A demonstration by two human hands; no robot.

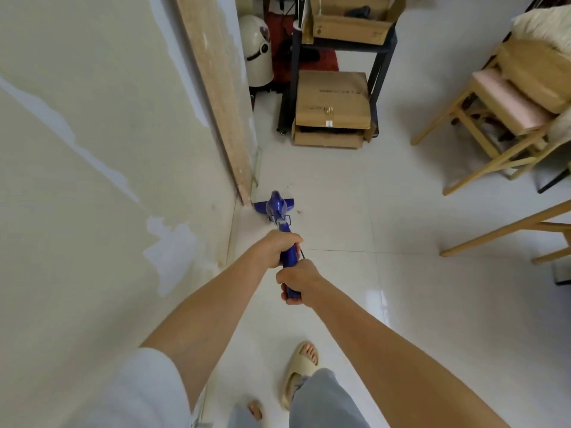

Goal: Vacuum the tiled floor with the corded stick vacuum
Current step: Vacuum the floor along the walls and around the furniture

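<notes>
Vacuum (279,208), the blue corded stick one, stands on the tiled floor (401,304) ahead of you, its head close against the foot of the wall (92,149) by the wooden door frame (222,103). Your left hand (278,247) wraps the blue handle higher up the stick, and your right hand (298,281) curls round the handle's end nearer you; both hold a closed grip on it. A thin dark cord (301,253) shows between your hands. Farther on, a black rack (381,66) carries an open cardboard box (352,23) with something dark inside that you cannot make out, and a second cardboard box (333,109) sits on the bottom level with its flaps loosely folded over. A white helmet (258,54) rests beside the rack, and wooden chairs (494,118) stand to the right.
</notes>
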